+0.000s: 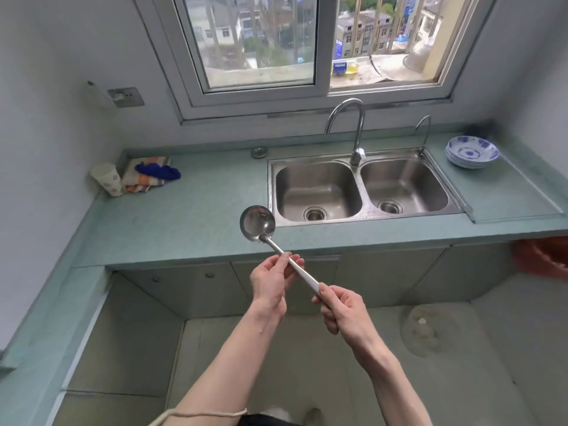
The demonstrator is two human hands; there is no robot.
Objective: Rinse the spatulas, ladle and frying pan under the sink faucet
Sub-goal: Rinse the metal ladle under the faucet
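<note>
Above the front edge of the table (190, 216), you hold the ladle (270, 238) in both hands, its bowl up at 11 o'clock, just left of the sink (358, 192) and clear of it. Your left hand (270, 284) pinches the middle of the handle between thumb and fingers (295, 261). Your right hand (344, 309) is curled tight around the handle's end. The faucet (353, 127) stands at 12 o'clock behind the two basins, with no water seen running. A stack of bowls (471, 152) sits at 2 o'clock, a cup (107, 179) and cloth (147, 173) at 10.
</note>
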